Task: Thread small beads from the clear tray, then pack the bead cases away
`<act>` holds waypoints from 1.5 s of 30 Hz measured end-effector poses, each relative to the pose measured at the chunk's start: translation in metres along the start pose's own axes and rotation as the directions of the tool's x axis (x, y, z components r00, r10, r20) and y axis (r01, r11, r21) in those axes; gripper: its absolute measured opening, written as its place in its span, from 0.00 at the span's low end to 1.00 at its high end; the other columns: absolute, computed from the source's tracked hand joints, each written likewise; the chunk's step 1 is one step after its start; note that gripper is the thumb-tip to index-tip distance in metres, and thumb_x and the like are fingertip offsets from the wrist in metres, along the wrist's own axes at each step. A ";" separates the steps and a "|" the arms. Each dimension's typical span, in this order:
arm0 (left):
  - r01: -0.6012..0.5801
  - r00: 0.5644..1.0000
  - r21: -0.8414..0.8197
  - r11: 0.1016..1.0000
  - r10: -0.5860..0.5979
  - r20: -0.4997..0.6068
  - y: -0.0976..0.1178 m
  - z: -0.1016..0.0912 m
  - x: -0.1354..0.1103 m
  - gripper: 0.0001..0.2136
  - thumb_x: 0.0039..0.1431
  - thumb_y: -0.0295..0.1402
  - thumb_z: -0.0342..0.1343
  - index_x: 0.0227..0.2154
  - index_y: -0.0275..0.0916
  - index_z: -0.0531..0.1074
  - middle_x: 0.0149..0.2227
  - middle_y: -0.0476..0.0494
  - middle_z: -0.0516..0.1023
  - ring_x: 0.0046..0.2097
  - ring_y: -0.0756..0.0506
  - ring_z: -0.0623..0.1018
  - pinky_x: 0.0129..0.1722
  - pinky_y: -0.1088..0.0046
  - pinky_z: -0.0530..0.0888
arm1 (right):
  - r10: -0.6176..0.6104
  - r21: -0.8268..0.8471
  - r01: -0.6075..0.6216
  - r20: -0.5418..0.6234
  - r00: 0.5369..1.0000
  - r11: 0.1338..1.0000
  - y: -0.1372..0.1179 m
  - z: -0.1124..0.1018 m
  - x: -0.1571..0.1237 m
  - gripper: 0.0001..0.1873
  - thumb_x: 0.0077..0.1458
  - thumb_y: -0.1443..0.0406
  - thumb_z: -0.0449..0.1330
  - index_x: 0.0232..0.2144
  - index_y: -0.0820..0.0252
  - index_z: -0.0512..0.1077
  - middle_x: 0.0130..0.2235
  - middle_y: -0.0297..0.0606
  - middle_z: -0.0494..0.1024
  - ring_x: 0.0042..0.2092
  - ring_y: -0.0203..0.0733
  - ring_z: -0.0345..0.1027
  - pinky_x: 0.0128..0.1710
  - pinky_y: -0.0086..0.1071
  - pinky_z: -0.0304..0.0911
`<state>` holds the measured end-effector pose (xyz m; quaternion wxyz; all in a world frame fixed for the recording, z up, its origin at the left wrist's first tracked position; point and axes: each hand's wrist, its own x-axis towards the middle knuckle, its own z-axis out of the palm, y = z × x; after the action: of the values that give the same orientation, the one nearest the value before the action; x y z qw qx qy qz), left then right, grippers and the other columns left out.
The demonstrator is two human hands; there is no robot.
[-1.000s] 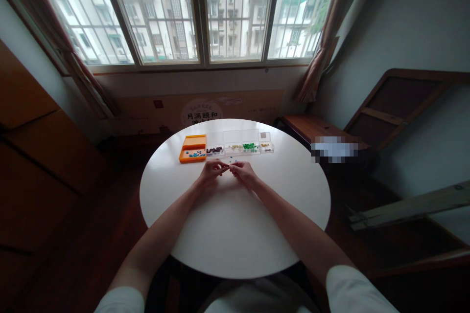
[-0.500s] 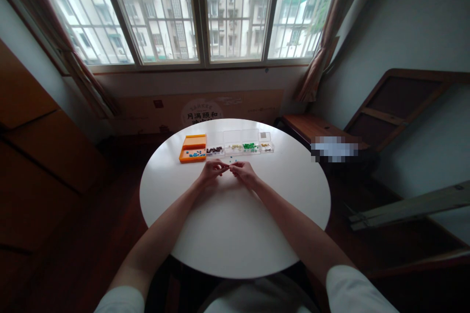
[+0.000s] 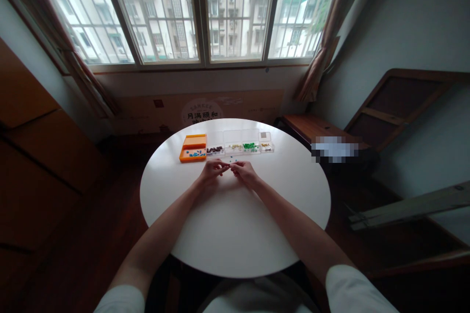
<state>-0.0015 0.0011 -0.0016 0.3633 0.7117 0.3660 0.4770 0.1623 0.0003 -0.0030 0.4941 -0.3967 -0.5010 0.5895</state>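
My left hand (image 3: 215, 169) and my right hand (image 3: 243, 170) meet fingertip to fingertip above the middle of the white table. Both are pinched closed; whatever lies between the fingertips is too small to make out. Just beyond the fingers, a few tiny blue pieces (image 3: 231, 160) rest on the tabletop. Behind my left hand stands an orange box (image 3: 193, 159) with its lid up and small blue pieces (image 3: 197, 154) inside. To its right, clear plastic boxes (image 3: 235, 136) hold dark brown pieces (image 3: 215, 150), pale yellow pieces (image 3: 236, 146), green pieces (image 3: 250, 146) and golden pieces (image 3: 266, 145).
The round white table (image 3: 235, 234) reaches from my lap toward the window. A brown wooden bench (image 3: 312, 126) stands at the right behind it. A large printed cardboard panel (image 3: 147, 112) leans under the window, and wooden cabinets (image 3: 33, 142) are on the left.
My hands stay together in nearly the same place, with only a slight shift of the fingers. The boxes and loose pieces have not visibly moved.
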 end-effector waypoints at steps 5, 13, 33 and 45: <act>0.004 1.000 -0.005 1.000 -0.004 -0.009 0.001 0.001 -0.001 0.15 0.46 0.41 0.58 0.32 0.33 0.76 0.27 0.45 0.71 0.20 0.56 0.70 0.17 0.81 0.70 | 0.022 0.005 -0.022 0.000 1.000 1.000 0.000 0.001 0.000 0.11 0.36 0.61 0.63 0.21 0.66 0.71 0.18 0.32 0.68 0.19 0.28 0.57 0.19 0.25 0.51; 0.009 1.000 -0.017 1.000 -0.009 -0.007 0.001 0.001 0.000 0.15 0.46 0.41 0.59 0.30 0.32 0.76 0.27 0.45 0.71 0.20 0.56 0.70 0.17 0.81 0.69 | 0.033 -0.001 -0.033 0.002 0.999 0.999 -0.005 0.003 -0.002 0.10 0.36 0.62 0.62 0.20 0.66 0.71 0.18 0.32 0.68 0.19 0.28 0.56 0.19 0.25 0.51; -0.011 1.000 -0.004 1.000 0.011 -0.024 0.002 0.001 0.000 0.14 0.46 0.40 0.59 0.29 0.32 0.75 0.26 0.45 0.73 0.20 0.56 0.70 0.17 0.81 0.69 | -0.001 -0.014 0.001 0.005 1.000 1.000 0.000 0.000 0.000 0.12 0.35 0.60 0.63 0.21 0.66 0.72 0.18 0.33 0.69 0.20 0.29 0.57 0.20 0.26 0.51; 0.016 0.998 0.022 1.000 -0.015 -0.064 -0.003 -0.002 0.002 0.15 0.46 0.42 0.58 0.27 0.33 0.75 0.26 0.45 0.72 0.19 0.55 0.70 0.16 0.80 0.69 | -0.001 0.068 0.008 -0.098 0.995 0.998 -0.001 0.004 -0.002 0.14 0.33 0.60 0.66 0.23 0.66 0.72 0.20 0.34 0.71 0.21 0.31 0.62 0.20 0.26 0.59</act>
<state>-0.0033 0.0045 -0.0026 0.3471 0.6974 0.3881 0.4925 0.1590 -0.0022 -0.0018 0.5326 -0.4070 -0.4568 0.5849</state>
